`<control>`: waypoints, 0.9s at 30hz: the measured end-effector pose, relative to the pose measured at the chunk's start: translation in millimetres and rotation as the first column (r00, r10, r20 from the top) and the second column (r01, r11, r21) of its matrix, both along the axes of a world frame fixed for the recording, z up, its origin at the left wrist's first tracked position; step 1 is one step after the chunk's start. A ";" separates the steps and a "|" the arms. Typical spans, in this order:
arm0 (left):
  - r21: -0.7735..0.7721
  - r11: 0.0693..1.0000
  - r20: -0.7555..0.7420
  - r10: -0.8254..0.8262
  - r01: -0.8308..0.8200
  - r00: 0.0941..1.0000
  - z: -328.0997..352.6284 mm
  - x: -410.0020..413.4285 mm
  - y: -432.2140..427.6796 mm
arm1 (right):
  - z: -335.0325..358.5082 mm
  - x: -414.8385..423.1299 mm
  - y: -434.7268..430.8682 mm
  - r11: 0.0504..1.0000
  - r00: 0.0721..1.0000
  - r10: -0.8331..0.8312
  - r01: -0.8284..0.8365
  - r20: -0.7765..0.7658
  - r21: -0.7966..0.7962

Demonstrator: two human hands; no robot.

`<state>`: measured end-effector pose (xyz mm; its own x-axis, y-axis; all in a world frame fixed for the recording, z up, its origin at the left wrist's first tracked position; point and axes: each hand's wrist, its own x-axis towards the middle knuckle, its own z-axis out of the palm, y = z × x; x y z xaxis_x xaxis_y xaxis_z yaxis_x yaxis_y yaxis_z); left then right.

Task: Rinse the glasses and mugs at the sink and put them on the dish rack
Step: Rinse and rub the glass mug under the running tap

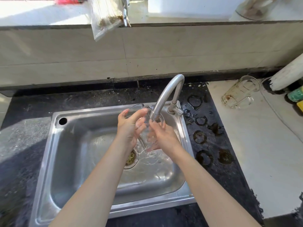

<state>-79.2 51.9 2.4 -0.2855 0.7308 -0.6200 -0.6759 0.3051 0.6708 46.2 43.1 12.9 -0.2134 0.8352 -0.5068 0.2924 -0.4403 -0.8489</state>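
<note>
Stainless steel sink [54,128], set in a black speckled countertop [24,145], with water running from the curved metal faucet [165,92]: you hold a clear glass [148,138] directly under the spout, above the basin and just right of the drain [131,158]. Your left hand [129,126] grips the glass from the left, fingers curled round its upper part near the rim, while your right hand [164,136] cups it from the right, fingers bent against its lower side. The glass sits tilted between both palms, its base lower than its rim, and water spills past it onto the basin floor, where it spreads in a shallow rippling sheet [155,159]. A second piece, a glass mug [240,94] with brown residue inside, lies on its side on the white counter [262,145] to the right of the sink, well apart from your hands. Between that counter and the sink, dark wet rings [199,136] mark the black surface. A white cylinder [288,74] stands at the far right edge, with a green and yellow object [296,95] just beside it, too cropped to tell what it is. A clear plastic bag [105,15] hangs over the tiled ledge behind the faucet.
</note>
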 end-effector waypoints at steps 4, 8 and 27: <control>0.021 0.999 0.068 0.035 -0.036 0.997 -4.3 -9.9 -4.7 | -1.6 -10.1 2.8 0.979 0.993 0.045 -0.065 0.105 0.191; -0.051 0.999 -0.112 -0.022 0.017 0.993 -6.2 -8.0 -12.1 | -8.0 -22.4 4.1 0.873 0.968 -0.114 -0.011 0.225 0.488; -0.393 0.862 0.395 -0.155 0.319 0.906 -19.3 0.3 -22.1 | 7.3 -26.3 45.5 0.986 0.996 0.038 -0.025 0.077 -0.165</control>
